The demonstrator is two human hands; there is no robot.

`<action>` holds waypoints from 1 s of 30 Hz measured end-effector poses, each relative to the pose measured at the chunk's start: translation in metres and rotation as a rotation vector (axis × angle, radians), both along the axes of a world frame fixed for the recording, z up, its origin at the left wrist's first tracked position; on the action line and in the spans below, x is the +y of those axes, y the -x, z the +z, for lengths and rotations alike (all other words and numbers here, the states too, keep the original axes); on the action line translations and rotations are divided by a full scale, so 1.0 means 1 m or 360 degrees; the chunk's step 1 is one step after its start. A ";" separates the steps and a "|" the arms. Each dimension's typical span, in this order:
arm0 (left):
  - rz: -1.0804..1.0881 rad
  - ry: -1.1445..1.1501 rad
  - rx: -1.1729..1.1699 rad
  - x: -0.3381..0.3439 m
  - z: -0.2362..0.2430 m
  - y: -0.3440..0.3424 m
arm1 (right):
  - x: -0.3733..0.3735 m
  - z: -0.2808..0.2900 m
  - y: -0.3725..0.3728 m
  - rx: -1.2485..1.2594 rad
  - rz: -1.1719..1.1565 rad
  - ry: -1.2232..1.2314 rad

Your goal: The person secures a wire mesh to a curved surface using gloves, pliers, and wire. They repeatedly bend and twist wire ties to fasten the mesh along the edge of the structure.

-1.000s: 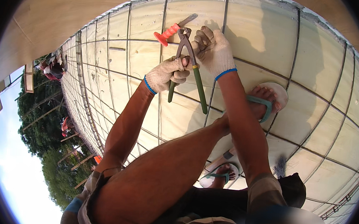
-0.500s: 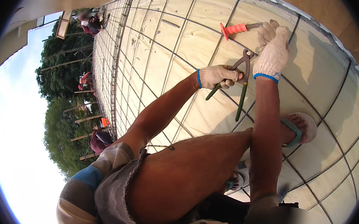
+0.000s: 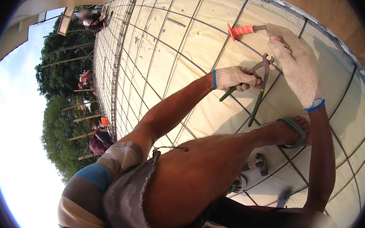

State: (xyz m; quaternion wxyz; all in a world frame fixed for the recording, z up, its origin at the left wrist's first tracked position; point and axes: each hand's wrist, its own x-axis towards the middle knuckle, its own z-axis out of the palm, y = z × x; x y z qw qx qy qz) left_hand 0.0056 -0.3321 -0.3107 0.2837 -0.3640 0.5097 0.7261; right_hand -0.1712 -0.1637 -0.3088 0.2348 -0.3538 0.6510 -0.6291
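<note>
My left hand [image 3: 235, 78], in a pale knit glove with a blue cuff, is closed on pincers [image 3: 260, 73]. Their green handles spread apart below my fingers, and the dark jaws point up over the steel bar grid [image 3: 222, 30]. To the right, my gloved right hand [image 3: 296, 58] has its fingers curled, with a bare fingertip showing. What it holds, if anything, is hidden. Beside its fingers lies a chisel-like tool with a red ribbed grip and guard [image 3: 242, 31]; its metal shaft reaches to the glove, and I cannot tell whether they touch.
A hammer [image 3: 260, 165] and a bundle of thin dark wires [image 3: 284, 196] lie near my sandalled feet. Pale sheeting [image 3: 208, 44] spreads under the bars. A short metal piece [image 3: 176, 23] rests farther off. Other people [image 3: 95, 22] crouch along the far left edge, before trees.
My right hand has turned and its wrist has swung right and down, the fingers now more curled. My left hand has shifted slightly right with the pincers. The hammer has come into view.
</note>
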 end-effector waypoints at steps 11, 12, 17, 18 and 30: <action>0.0121 -0.0034 0.0600 0.128 0.042 0.094 | 0.155 0.011 -0.025 -0.0462 -0.0012 -0.0361; 0.0138 -0.0093 0.0606 0.144 0.054 0.101 | 0.164 0.016 -0.025 -0.0485 -0.0072 -0.0445; -0.0195 -0.0191 0.0608 0.202 0.074 0.107 | 0.209 0.063 -0.032 -0.0671 -0.0352 -0.0900; -0.0307 -0.0182 0.0616 0.211 0.075 0.106 | 0.220 0.060 -0.045 -0.0680 -0.0427 -0.0861; -0.1837 0.1662 0.1457 0.232 -0.001 0.147 | 0.344 0.026 -0.114 -0.1611 -0.1050 -0.0016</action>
